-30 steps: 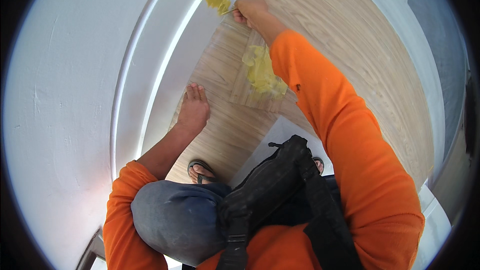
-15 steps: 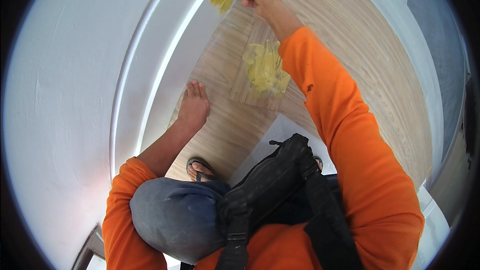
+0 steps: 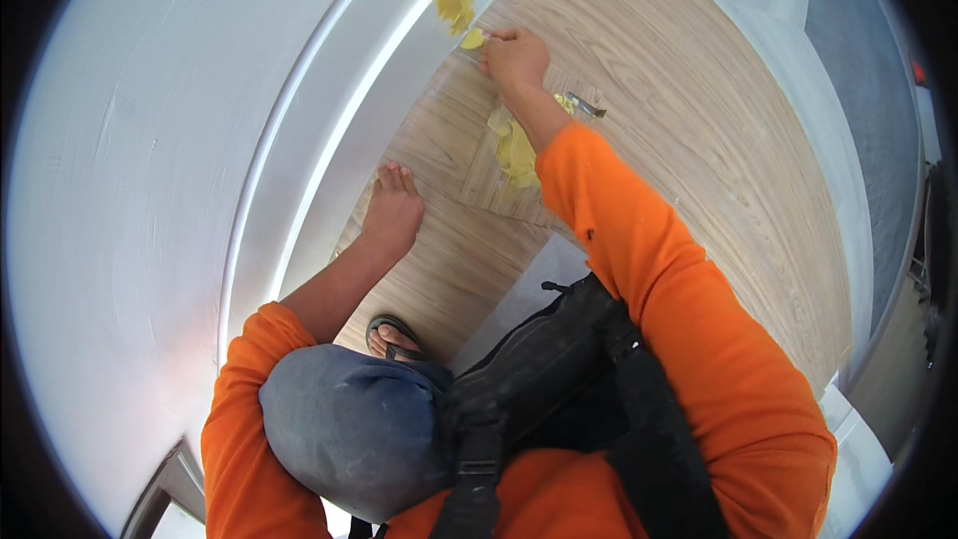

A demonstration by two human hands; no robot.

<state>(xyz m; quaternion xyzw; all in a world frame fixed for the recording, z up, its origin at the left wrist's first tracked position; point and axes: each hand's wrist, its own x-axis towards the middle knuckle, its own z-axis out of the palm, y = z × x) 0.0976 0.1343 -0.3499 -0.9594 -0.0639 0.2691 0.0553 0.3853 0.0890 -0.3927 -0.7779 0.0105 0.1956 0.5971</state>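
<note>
Yellow filler (image 3: 454, 2) covers only the far skirting (image 3: 382, 100); right hand (image 3: 518, 59) pinches a yellow piece (image 3: 473, 39), grip of left hand (image 3: 394, 210) unclear.

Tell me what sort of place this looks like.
Probably an indoor room under renovation or repair: it has a wood-look floor, a white wall whose trim is smeared with yellow paste, and a second yellow patch at floor level.
</note>
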